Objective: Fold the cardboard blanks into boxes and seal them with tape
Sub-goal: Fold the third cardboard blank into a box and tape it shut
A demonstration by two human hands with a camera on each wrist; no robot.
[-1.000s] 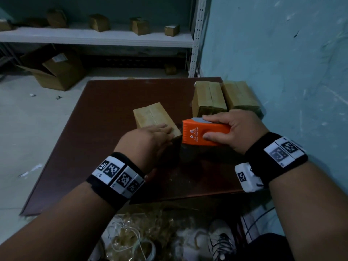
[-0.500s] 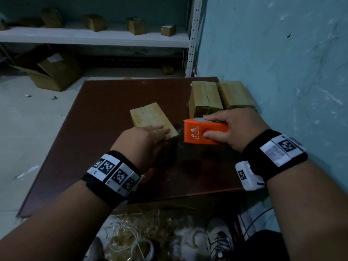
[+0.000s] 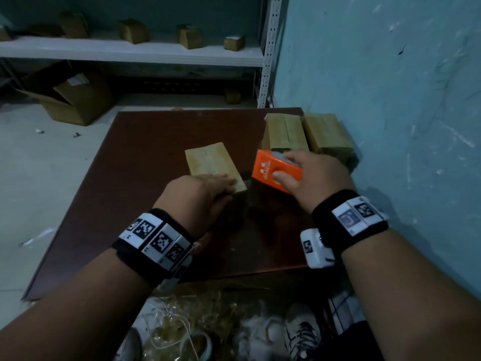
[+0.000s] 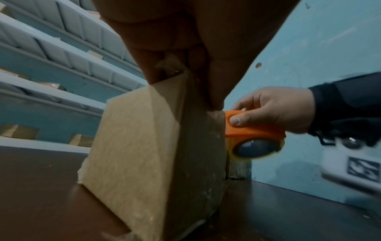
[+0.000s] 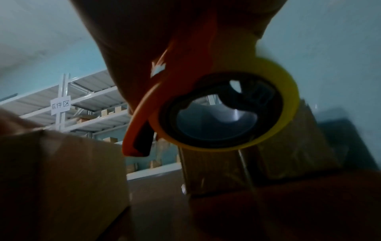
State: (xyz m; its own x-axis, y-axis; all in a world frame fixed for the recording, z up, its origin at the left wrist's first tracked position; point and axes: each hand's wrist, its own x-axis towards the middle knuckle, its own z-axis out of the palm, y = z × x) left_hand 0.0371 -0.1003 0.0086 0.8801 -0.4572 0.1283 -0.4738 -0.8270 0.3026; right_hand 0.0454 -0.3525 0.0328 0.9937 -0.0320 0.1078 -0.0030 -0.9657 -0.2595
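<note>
A folded cardboard box stands on the dark brown table; it fills the left wrist view as box. My left hand grips its near top edge, fingers over the top and thumb down the near face. My right hand holds an orange tape dispenser just right of the box, lifted off the table. Its yellow tape roll shows from below in the right wrist view, and the dispenser appears beside the box.
Two taped boxes stand at the table's far right against the blue wall. A white shelf behind carries several small boxes. An open carton sits on the floor at left. Shoes and plastic wrap lie below the near edge.
My right hand has carried the tape dispenser away from the box, up and to the right, and turned it. My left hand stays on the box's near edge.
</note>
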